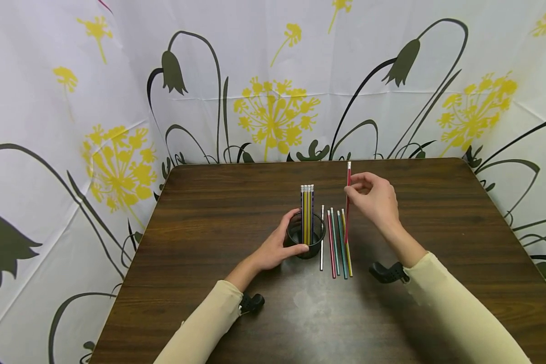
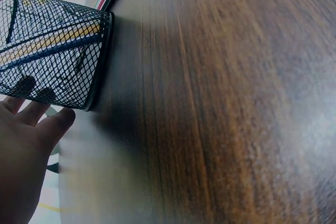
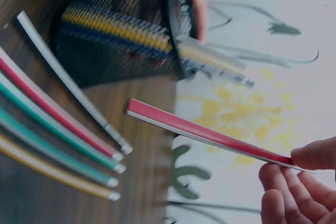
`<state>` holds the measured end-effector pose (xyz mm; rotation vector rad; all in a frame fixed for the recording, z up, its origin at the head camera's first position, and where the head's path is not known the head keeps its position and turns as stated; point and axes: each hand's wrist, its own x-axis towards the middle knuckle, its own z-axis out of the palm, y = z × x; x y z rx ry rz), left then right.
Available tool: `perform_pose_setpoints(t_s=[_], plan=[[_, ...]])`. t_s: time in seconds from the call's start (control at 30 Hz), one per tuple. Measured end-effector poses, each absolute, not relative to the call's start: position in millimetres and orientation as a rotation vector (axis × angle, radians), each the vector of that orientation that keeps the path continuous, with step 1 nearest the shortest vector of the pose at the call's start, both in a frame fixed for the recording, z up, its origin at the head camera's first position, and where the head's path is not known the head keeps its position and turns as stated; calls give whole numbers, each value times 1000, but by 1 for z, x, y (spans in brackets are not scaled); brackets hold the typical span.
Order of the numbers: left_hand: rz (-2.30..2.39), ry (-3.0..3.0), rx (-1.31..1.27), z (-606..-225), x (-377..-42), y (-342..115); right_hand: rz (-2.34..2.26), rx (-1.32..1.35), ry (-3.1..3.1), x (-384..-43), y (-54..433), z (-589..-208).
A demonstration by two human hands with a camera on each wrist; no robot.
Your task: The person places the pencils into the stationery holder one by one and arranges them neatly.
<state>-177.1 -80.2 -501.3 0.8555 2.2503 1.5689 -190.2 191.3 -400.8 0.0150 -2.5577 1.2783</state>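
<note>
My left hand (image 1: 273, 247) grips a black mesh pencil cup (image 2: 52, 51) on the table, thumb along the near side of its rim. Several pencils (image 1: 307, 212), yellow, dark blue and pale, stand upright inside it, eraser ends up. To the right of the cup my right hand (image 1: 375, 197) pinches a red pencil (image 1: 348, 197) between thumb and fingers, near its eraser end. That pencil hangs almost upright over the loose ones. In the right wrist view its lower end (image 3: 131, 107) points toward the cup, apart from it.
Right of the cup a row of loose pencils lies on the brown table (image 1: 209, 217): a white one (image 1: 321, 247), a red one (image 1: 332, 253), two green ones (image 1: 341, 242) and a yellow one (image 1: 350, 263). A flower-print curtain (image 1: 255, 60) hangs behind the table.
</note>
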Motion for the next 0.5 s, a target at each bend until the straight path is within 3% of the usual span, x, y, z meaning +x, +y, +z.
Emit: perform_pose_setpoints(t_s=[0.5], plan=[[1568, 2258, 831, -502, -176, -80, 1507, 334, -2257, -170, 148, -391]])
